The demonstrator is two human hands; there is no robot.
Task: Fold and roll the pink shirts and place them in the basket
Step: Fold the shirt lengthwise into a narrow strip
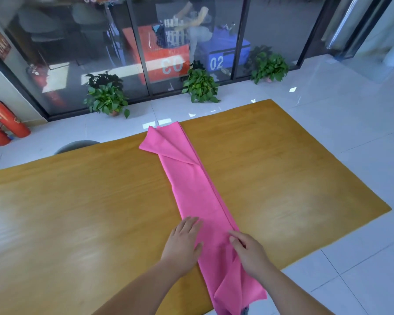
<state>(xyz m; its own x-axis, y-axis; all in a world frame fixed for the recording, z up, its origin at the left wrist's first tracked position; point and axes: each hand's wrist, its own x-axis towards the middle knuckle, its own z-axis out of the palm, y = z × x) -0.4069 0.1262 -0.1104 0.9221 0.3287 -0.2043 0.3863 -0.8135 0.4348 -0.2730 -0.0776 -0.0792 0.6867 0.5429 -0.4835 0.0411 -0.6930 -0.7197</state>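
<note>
A pink shirt (pixel 192 187) lies folded into a long narrow strip across the wooden table (pixel 77 201), running from the far edge to the near edge, where its end hangs over. A sleeve flap sticks out to the left at the far end. My left hand (pixel 183 243) rests flat with straight fingers on the strip's left edge. My right hand (pixel 248 251) lies on the strip's right edge near the front, fingers resting on the fold. No basket is in view.
Three potted plants (pixel 106 96) stand on the tiled floor by the glass wall beyond the table. Red fire extinguishers (pixel 2 123) stand at the far left. A grey chair back (pixel 76 146) shows behind the table's far edge.
</note>
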